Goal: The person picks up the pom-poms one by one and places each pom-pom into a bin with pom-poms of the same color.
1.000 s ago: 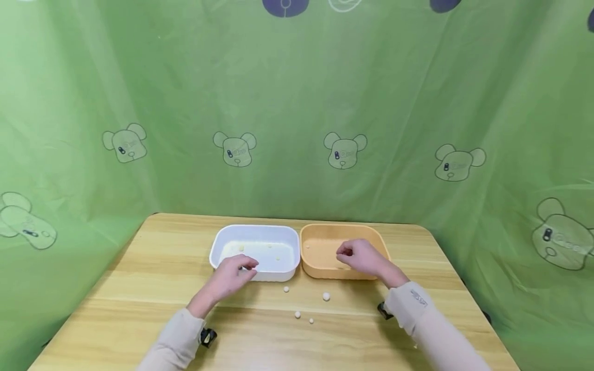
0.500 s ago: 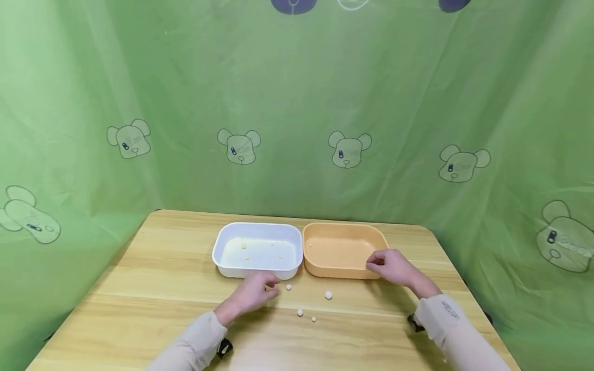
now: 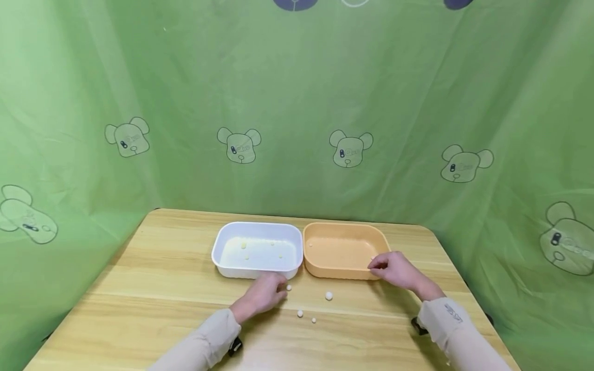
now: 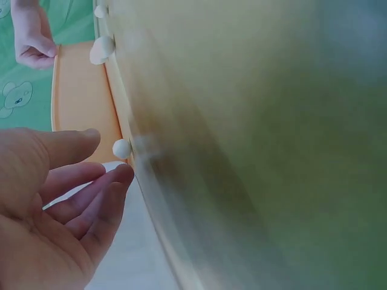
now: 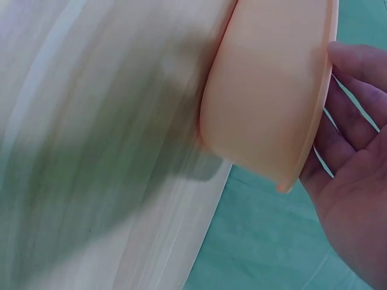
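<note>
My left hand (image 3: 266,292) reaches low over the table in front of the white bin (image 3: 290,273). Its thumb and fingers are apart, close beside a small white ball (image 4: 122,148) on the wood. My right hand (image 3: 394,269) is at the near right corner of the orange bin (image 3: 334,270); in the right wrist view its thumb tip lies right at the rim and the fingers are spread loosely. A tiny white ball (image 3: 373,257) shows by its fingertips inside that bin. Another small white ball (image 3: 310,245) lies at the bin's left end.
Three more white balls lie on the wooden table (image 3: 139,288): a larger ball (image 3: 329,296), a medium ball (image 3: 299,313) and a tiny ball (image 3: 313,320). Several yellowish bits, one a larger yellow piece (image 3: 243,246), lie in the white bin. A green curtain (image 3: 297,196) hangs behind.
My left hand has moved from above the white bin's front rim to the right and down, to the ball. My right hand has drawn back from over the orange bin to its near right corner.
</note>
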Motion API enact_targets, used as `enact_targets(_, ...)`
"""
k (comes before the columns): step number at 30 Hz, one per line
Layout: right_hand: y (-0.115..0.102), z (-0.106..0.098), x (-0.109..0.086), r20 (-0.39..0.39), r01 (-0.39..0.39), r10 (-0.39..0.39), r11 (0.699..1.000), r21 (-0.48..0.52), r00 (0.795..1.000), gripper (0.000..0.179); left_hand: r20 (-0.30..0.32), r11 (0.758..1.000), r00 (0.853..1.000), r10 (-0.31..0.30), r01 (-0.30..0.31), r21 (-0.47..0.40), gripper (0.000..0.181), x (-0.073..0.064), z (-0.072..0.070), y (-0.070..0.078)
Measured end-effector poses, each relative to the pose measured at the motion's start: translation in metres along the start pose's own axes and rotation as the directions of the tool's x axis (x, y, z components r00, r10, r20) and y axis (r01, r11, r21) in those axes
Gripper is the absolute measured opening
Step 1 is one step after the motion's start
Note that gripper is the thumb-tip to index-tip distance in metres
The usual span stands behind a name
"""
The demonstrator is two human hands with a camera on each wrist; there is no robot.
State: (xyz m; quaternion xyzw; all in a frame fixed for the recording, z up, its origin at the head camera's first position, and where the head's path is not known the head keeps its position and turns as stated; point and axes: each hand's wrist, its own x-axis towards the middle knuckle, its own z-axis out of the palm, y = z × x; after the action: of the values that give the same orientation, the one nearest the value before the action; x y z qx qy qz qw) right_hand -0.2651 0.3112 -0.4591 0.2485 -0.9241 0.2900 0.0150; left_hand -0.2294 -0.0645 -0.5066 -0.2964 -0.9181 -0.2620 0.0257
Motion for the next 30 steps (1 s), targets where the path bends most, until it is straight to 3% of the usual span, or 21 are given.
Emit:
enact_targets(5, 0.006, 0.0, 0.001, -0.023, 0.108, -0.107, 0.994, 0.025, 0.994, 0.004, 0.013, 0.998, 1.0, 0.009, -0.01, 0.056, 0.004, 0.005, 0.002, 0.001)
enact_targets(12, 0.008, -0.001, 0.003, 0.027, 0.006, -0.005, 1.0, -0.021, 1.0, 0.005, 0.029, 0.991, 0.997, 0.068, -0.071, 0.115, 0.021, 0.011, 0.003, 0.006)
enact_targets(22, 0.008, -0.001, 0.007, 0.046, 0.002, -0.001, 1.0, -0.009, 0.999, 0.005, 0.121, 0.985, 0.992, 0.029, -0.049, 0.165, 0.009, 0.012, 0.003, 0.011)
enact_targets(30, 0.014, 0.003, 0.006, 0.081, 0.003, -0.005, 1.0, 0.03, 0.997, 0.01, 0.161, 0.986, 0.986, 0.039, -0.064, 0.151, 0.008, 0.013, 0.004, 0.014)
